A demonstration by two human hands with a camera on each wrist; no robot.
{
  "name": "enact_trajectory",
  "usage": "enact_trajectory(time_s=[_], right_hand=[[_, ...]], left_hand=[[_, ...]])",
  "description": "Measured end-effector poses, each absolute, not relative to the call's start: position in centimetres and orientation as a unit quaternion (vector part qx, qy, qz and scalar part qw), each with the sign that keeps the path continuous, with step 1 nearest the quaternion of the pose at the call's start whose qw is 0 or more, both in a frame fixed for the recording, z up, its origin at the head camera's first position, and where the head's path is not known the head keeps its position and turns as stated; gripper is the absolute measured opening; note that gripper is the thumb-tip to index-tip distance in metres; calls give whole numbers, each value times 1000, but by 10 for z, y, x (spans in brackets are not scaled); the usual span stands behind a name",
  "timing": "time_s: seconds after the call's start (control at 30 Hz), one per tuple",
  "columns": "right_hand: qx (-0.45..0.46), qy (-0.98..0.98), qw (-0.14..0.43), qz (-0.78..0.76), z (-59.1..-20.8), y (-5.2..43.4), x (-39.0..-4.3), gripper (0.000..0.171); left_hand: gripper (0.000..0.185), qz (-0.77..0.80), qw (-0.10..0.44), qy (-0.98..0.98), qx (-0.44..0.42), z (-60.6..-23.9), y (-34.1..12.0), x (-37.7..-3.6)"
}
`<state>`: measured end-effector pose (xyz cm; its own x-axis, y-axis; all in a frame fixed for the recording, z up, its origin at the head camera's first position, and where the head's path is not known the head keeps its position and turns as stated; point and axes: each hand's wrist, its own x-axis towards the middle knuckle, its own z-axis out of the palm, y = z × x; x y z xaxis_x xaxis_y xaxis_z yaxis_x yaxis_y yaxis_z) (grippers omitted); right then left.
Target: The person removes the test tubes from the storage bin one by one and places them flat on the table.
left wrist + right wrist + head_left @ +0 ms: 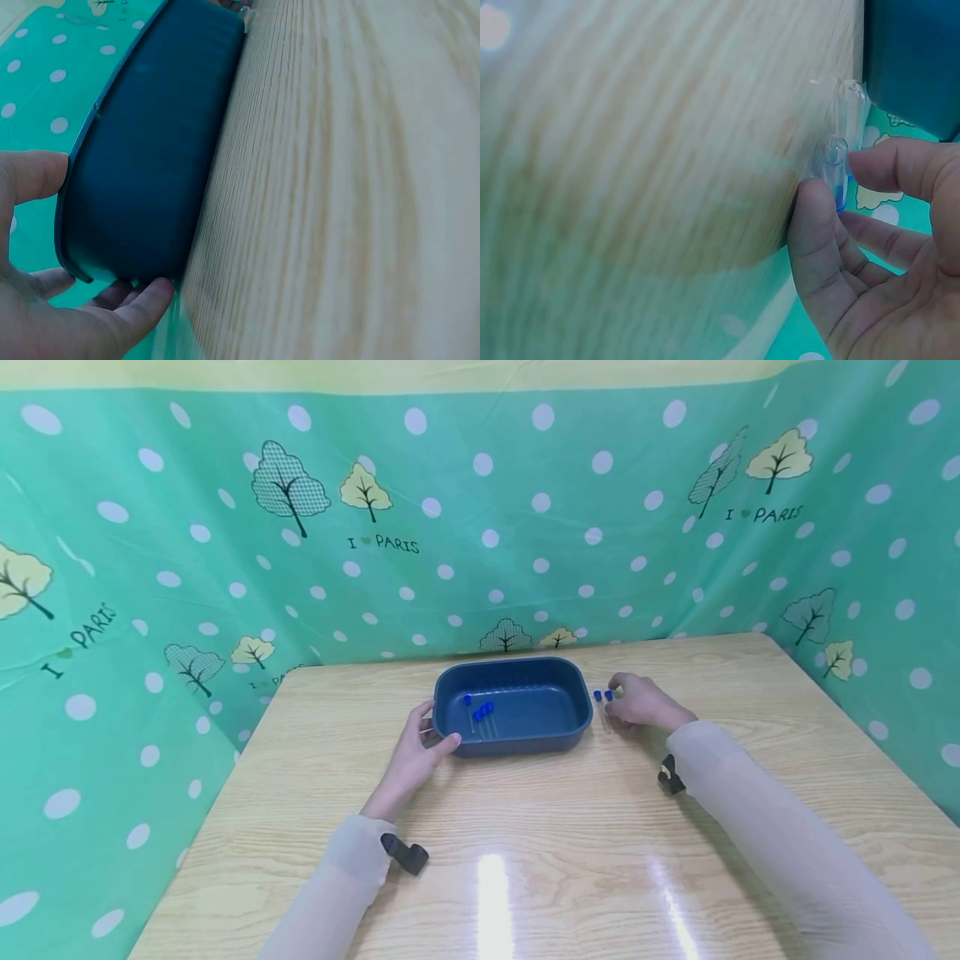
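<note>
Left hand grips blue bin at left edge; right hand, narrowed around clear tube, grip indeterminable, has open tabletop rightward.

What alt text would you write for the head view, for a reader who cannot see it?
A person's left hand holds the left end of a dark blue bin on a wooden table, while the right hand is at blue-capped tubes just right of it. More blue-capped tubes lie inside the bin; a green dotted cloth hangs behind.
</note>
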<state>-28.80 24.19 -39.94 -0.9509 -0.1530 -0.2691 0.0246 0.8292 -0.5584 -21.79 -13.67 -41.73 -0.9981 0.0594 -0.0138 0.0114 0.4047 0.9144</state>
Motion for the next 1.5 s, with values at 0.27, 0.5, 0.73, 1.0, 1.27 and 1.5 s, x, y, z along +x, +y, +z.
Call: enact_trajectory(time_s=[0.27, 0.5, 0.73, 1.0, 1.27, 1.5], right_hand=[[-31, 943, 152, -294, -400, 242, -289, 56], [-34, 944, 150, -291, -401, 243, -289, 54], [-33, 943, 154, -293, -401, 242, -287, 53], [-39, 943, 149, -295, -401, 243, -287, 53], [-44, 942, 143, -299, -401, 245, -288, 54], [-50, 947, 113, -296, -399, 246, -285, 52]], left_hand=[[75, 547, 22, 836, 20, -417, -137, -218], [76, 548, 25, 836, 21, -417, -137, -217], [76, 547, 25, 837, 20, -417, -137, -217], [74, 551, 25, 834, 18, -417, -137, -217], [75, 551, 26, 834, 16, -417, -137, -217], [74, 550, 26, 835, 16, -416, -137, -216]])
